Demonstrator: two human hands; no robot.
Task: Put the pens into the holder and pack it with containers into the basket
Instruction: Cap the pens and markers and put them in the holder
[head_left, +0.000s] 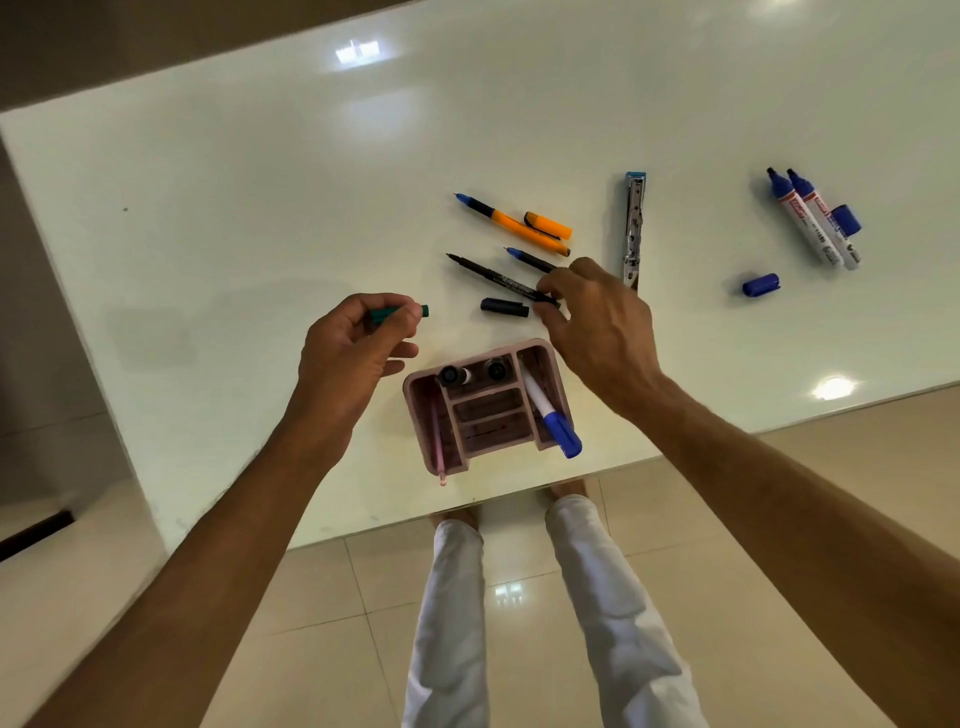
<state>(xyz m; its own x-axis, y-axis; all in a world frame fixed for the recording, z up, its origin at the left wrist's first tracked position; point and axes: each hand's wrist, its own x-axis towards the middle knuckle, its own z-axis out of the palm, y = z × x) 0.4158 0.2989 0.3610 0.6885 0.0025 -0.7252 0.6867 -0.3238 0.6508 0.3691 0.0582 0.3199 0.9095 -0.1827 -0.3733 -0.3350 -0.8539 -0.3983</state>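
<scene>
Pink holder (470, 415) at lower centre of white worktop (208, 208), blue-capped marker (551, 415) and pink pen (438, 441) inside; right hand (597, 322) just above it pinching black pen (498, 278), black cap (504, 307) beside; left hand (353, 343) pinching green cap (397, 312); orange pen (511, 224) above; two blue markers (813, 218) upper right.

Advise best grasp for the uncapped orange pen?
Pinch the orange pen mid-barrel from above. It lies flat on the table, tip pointing far-left, with its cap close against the right end, so the bare middle is freest.
</scene>
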